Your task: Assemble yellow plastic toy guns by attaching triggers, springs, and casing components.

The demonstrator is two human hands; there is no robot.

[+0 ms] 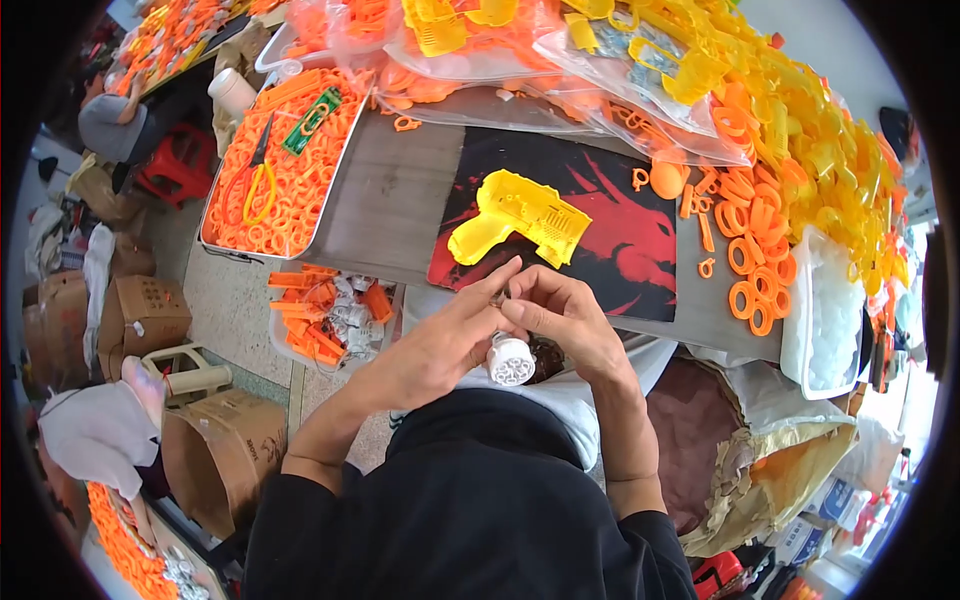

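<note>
Close to my body, just off the table's front edge, my left hand (440, 340) is closed around a white cylindrical part (511, 362) whose round end shows several holes. Beside it, the thumb and fingers of my right hand (572, 318) are pinched together at the part's upper side. Whatever sits between those fingertips is too small and hidden to name. Beyond my hands, a yellow plastic toy gun shell (520, 215) lies on its side on a black and red mat (640, 220).
On the left stands a tray (205, 235) of orange rings with scissors (260, 185) on top. Below it is a bin of orange and grey parts (330, 310). Orange rings (755, 275), yellow shells (810, 150) and a white tub (825, 320) line the right. Plastic bags (480, 90) lie behind.
</note>
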